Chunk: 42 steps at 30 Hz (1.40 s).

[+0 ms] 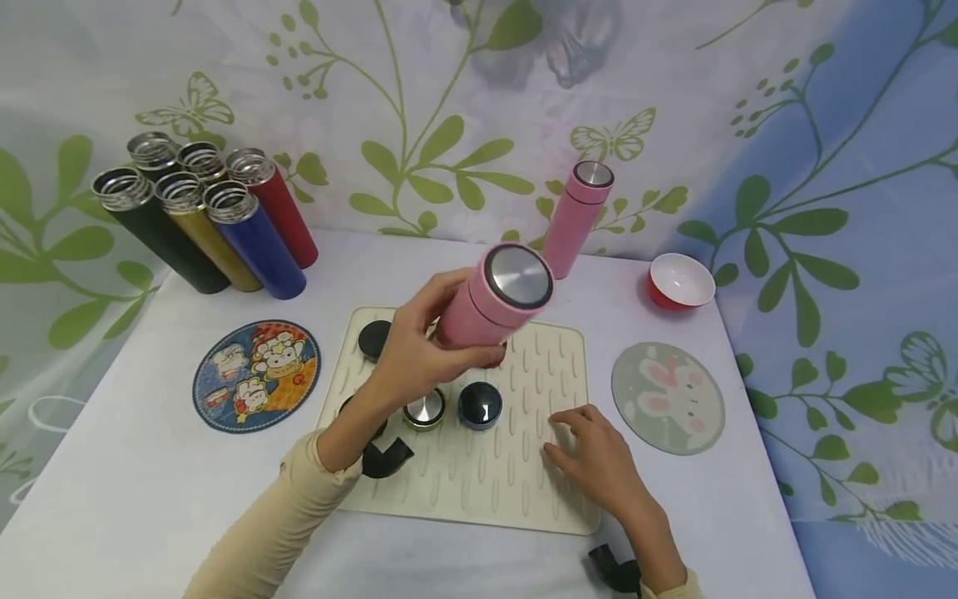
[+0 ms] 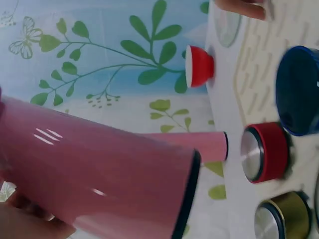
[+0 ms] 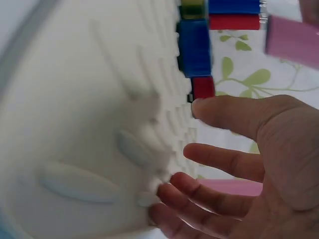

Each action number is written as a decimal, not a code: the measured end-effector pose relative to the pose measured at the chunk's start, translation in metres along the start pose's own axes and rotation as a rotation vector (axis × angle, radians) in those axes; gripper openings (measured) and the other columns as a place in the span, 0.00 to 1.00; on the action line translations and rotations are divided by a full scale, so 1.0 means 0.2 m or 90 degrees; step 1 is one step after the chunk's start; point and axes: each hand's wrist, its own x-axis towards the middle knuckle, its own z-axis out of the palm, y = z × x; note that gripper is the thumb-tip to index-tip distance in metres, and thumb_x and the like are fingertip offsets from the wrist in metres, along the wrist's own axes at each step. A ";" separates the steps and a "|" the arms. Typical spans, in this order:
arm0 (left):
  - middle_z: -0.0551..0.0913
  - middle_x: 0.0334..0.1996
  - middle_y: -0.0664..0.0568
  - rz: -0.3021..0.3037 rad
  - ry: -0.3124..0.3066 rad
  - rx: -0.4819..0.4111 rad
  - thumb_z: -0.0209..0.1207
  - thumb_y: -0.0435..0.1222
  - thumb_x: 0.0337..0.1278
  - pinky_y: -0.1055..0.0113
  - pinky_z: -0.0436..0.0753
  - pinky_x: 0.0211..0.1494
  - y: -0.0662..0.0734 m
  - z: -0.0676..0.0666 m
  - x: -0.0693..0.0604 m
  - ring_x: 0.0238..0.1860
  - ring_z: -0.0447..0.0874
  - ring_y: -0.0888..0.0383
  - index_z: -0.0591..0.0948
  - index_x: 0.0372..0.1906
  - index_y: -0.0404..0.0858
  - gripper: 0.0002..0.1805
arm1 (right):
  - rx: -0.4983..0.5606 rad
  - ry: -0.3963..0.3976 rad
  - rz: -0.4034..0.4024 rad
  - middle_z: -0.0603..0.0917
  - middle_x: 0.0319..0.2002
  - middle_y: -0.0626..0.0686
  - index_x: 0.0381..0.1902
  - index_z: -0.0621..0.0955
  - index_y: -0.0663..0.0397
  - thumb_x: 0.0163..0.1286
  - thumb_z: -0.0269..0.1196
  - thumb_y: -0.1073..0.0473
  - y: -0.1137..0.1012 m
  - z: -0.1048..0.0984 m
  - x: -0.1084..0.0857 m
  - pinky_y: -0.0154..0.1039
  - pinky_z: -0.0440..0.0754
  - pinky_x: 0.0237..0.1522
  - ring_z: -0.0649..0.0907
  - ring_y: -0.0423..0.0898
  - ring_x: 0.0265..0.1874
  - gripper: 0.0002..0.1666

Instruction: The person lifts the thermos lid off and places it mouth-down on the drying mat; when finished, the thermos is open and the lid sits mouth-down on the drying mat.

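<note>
My left hand [image 1: 422, 341] grips a pink thermos bottle [image 1: 479, 312] above the cream mat [image 1: 557, 491], its steel-topped end tilted toward the head camera. In the left wrist view the bottle's body [image 2: 99, 164] fills the lower left, with fingers partly hidden behind it. Below stand separate bottle lids: a blue lid [image 1: 480, 405], a gold lid [image 1: 425, 409], a red lid [image 2: 264, 152] and a black lid [image 1: 373, 339]. Another dark lid is mostly hidden by the left forearm. My right hand [image 1: 595, 457] hovers low over the mat's right side, fingers spread and holding nothing.
Lidless bottles, including a blue bottle [image 1: 258, 241] and a red bottle [image 1: 280, 208], cluster at the back left. A second pink bottle [image 1: 575, 220] stands at the back. A red bowl [image 1: 677, 283], a rabbit coaster [image 1: 669, 399] and a blue cartoon coaster [image 1: 256, 376] flank the mat.
</note>
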 end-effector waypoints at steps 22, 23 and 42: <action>0.80 0.54 0.50 0.141 -0.114 0.483 0.81 0.44 0.35 0.52 0.72 0.59 0.01 0.00 -0.32 0.56 0.76 0.51 0.80 0.62 0.48 0.41 | 0.393 -0.025 -0.052 0.84 0.34 0.49 0.58 0.76 0.41 0.63 0.69 0.61 -0.45 -0.30 0.07 0.43 0.83 0.19 0.84 0.46 0.28 0.25; 0.81 0.54 0.50 0.146 -0.117 0.493 0.81 0.44 0.35 0.52 0.72 0.59 0.01 0.00 -0.32 0.56 0.76 0.51 0.80 0.62 0.49 0.40 | 0.382 -0.031 -0.034 0.84 0.33 0.48 0.55 0.77 0.41 0.63 0.69 0.60 -0.46 -0.31 0.07 0.43 0.83 0.19 0.84 0.46 0.28 0.23; 0.86 0.44 0.56 0.237 -0.167 0.584 0.78 0.48 0.30 0.56 0.75 0.47 0.06 -0.09 -0.31 0.46 0.81 0.53 0.83 0.57 0.53 0.37 | 0.393 -0.065 -0.173 0.83 0.41 0.46 0.59 0.74 0.44 0.64 0.70 0.60 -0.44 -0.25 0.07 0.40 0.85 0.30 0.84 0.45 0.34 0.27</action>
